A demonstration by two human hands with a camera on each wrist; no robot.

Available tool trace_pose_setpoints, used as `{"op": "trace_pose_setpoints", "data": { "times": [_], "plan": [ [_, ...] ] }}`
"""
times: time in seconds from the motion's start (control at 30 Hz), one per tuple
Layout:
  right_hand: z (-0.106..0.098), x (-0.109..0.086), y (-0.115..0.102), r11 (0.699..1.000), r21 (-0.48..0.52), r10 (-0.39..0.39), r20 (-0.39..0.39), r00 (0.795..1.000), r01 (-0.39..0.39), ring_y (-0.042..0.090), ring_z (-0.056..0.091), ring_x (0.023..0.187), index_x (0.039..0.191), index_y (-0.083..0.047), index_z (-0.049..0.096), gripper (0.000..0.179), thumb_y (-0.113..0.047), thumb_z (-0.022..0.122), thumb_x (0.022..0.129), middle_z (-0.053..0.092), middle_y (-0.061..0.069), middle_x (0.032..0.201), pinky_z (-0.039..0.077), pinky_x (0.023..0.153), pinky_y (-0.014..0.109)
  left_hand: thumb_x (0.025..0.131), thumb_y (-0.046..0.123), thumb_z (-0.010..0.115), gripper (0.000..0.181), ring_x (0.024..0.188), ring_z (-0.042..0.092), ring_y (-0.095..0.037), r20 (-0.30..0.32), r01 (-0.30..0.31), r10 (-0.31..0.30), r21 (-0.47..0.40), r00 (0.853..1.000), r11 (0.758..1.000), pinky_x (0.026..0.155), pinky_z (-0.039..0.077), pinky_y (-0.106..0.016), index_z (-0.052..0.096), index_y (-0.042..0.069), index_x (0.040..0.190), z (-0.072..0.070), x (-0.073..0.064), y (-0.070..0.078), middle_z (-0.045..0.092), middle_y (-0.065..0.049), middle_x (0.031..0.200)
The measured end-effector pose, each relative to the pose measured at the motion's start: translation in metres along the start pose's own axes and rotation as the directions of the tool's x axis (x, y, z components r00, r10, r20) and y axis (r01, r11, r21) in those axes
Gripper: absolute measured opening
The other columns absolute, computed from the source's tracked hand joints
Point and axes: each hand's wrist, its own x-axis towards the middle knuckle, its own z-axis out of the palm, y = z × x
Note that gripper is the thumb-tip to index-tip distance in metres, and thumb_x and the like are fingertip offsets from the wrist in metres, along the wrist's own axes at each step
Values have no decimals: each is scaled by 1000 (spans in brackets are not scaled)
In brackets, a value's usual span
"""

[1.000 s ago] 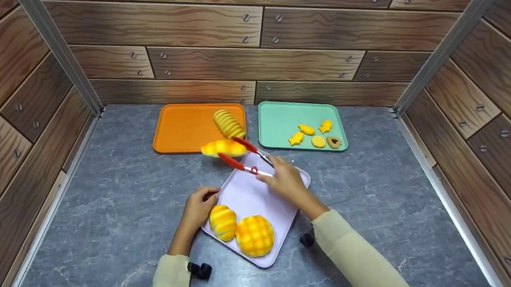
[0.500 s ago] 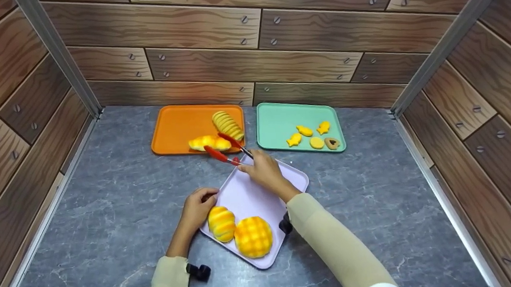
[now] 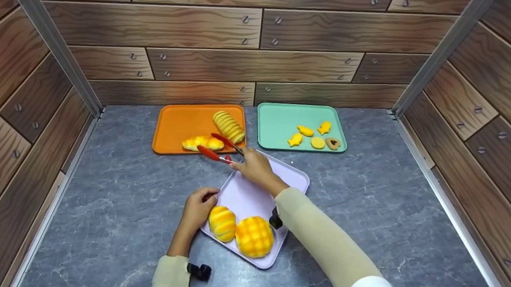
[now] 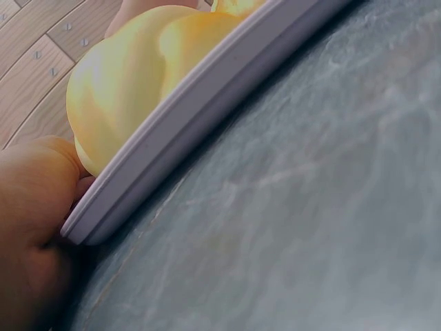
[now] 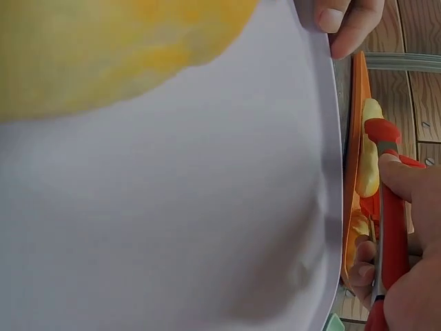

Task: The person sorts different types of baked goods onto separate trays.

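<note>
A glossy golden loaf [image 3: 197, 143] lies along the near rim of the orange tray [image 3: 181, 121], up by the tabletop's [image 3: 111, 188] far edge, beside a ridged loaf [image 3: 228, 126]. The right hand [image 3: 255, 166] holds red-tipped tongs [image 3: 210, 154], tips spread; whether they touch the loaf, I can't tell. The left hand [image 3: 196, 209] grips the lilac tray [image 3: 249, 193], where two buns [image 3: 254, 237] sit.

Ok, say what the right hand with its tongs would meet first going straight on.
Probably the long yellow bread on the orange tray: the right hand points its red tongs forward and left, and they overlap the bread in the head view, though contact is unclear.
</note>
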Motion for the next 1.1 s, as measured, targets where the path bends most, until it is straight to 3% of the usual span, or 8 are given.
{"op": "trace_pose_setpoints", "data": {
  "times": [0.37,0.57,0.73,0.97,1.1],
  "plan": [
    [1,7,-2,1000,1,11,-4,1000,-11,35,58,124,147,0,48,79,-44,77,88,60,21,135,45,105,48,95,9,65,19,95,61,-18,-4,-4,4,8,1000,1000,86,50,-35,76,10,110,0,0,-1,72,-6,107],
    [2,3,-2,999,28,28,-5,1000,-28,31,62,111,144,-4,50,79,-43,82,83,63,17,125,48,98,46,95,9,66,18,95,62,-18,0,-6,6,5,1000,1000,87,50,-35,76,10,110,-2,-1,-2,72,-6,107],
    [-5,-12,0,996,89,30,3,1000,-30,30,60,111,149,-4,46,85,-44,82,83,61,15,128,49,99,45,96,11,65,18,97,62,-19,12,22,-22,-1,1000,1000,89,51,-38,76,11,110,0,-1,-2,71,-5,108],
    [-33,-45,17,988,155,27,-17,999,-24,35,52,133,151,-8,45,87,-44,83,81,51,16,149,41,110,50,97,10,64,19,98,62,-19,19,29,-29,-17,999,999,91,50,-39,76,11,111,4,0,1,71,-5,108],
    [-47,-62,30,986,168,15,-46,999,-7,35,54,130,151,-11,46,85,-42,84,80,52,15,147,43,107,53,97,11,64,19,97,61,-18,14,39,-39,1,999,999,89,50,-38,76,12,112,0,0,2,71,-4,108]
  ]
}}
